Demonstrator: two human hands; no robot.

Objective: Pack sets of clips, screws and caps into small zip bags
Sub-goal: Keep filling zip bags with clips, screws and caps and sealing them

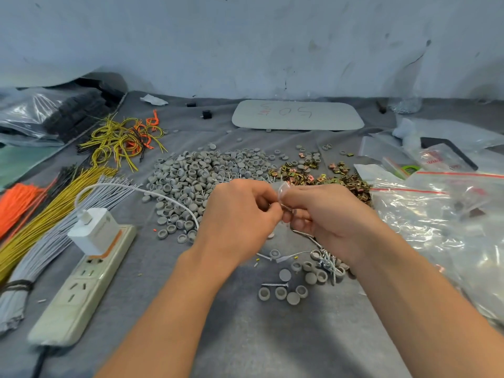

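Above the table (245, 336), your left hand (240, 214) and right hand (324, 214) meet, with curled fingers pinching a small clear zip bag (283, 191). Gray caps (201, 173) and gold clips (313, 173) lie behind. Screws (326, 261) sit under your right wrist.

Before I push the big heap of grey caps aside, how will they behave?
Probably light: the grey caps are small hollow cups. They lie loose, so the heap would likely spread rather than slide as one. Being round, some may roll, though the grey cloth should slow them.
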